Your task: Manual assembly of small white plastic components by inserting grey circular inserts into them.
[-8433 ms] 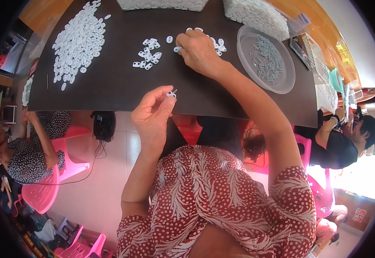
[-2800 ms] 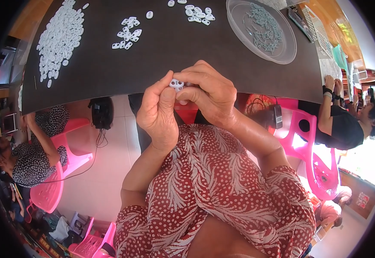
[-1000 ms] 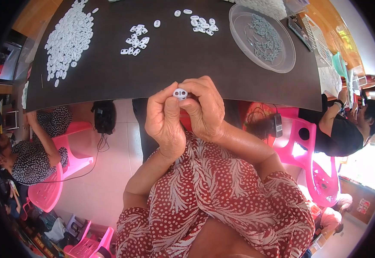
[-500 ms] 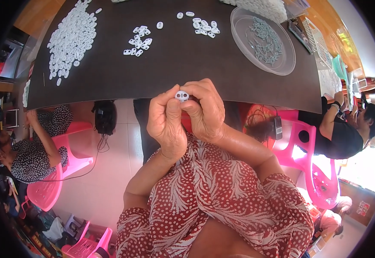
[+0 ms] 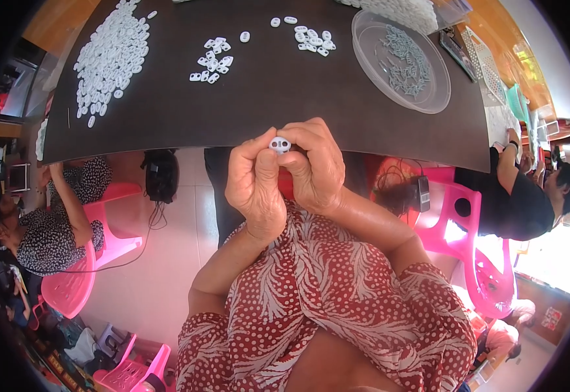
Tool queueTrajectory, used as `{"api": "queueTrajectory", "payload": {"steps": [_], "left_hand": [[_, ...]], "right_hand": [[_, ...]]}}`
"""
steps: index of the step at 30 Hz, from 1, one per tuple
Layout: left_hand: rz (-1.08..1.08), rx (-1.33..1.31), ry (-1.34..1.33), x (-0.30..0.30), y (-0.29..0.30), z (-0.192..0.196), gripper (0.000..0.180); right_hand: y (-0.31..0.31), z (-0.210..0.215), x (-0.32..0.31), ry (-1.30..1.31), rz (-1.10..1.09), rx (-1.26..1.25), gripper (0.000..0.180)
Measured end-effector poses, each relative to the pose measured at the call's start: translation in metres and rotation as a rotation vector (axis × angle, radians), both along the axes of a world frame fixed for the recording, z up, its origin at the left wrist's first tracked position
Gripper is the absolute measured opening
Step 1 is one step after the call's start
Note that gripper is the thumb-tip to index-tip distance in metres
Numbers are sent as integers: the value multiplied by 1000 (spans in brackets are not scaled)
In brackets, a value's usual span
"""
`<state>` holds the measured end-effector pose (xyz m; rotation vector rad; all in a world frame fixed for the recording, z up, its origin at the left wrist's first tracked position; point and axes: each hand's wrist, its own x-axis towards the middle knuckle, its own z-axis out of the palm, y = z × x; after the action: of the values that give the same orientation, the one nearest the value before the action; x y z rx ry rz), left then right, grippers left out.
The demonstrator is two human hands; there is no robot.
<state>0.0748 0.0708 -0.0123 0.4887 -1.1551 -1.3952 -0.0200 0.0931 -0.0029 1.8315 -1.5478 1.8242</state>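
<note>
Between the fingertips of both hands sits a small white oval plastic piece with two dark holes, just off the table's near edge. My left hand pinches its left side with thumb and index finger. From the right, my right hand grips the other side the same way, its remaining fingers curled. Ahead on the dark table lie two small groups of similar white pieces, a left group and a right group. Any finer part between the fingertips is hidden.
A large heap of white ovals covers the table's far left. At the right stands a round clear tray of small grey-green parts, beside a phone-like dark slab. People sit left and right on pink chairs.
Both hands still pinch the white piece, which seems slightly tilted compared with before. The whole view has shifted a little. The person at the right has moved an arm.
</note>
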Motion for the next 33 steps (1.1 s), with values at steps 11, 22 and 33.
{"api": "queueTrajectory", "payload": {"steps": [11, 22, 33], "left_hand": [[30, -69, -45, 2, 2, -2, 21], [55, -108, -68, 0, -2, -3, 20], [112, -160, -118, -4, -4, 0, 15]], "right_hand": [[-1, -3, 1, -3, 16, -64, 28], [-5, -4, 2, 0, 15, -92, 27], [-6, -5, 2, -13, 12, -83, 23]]}}
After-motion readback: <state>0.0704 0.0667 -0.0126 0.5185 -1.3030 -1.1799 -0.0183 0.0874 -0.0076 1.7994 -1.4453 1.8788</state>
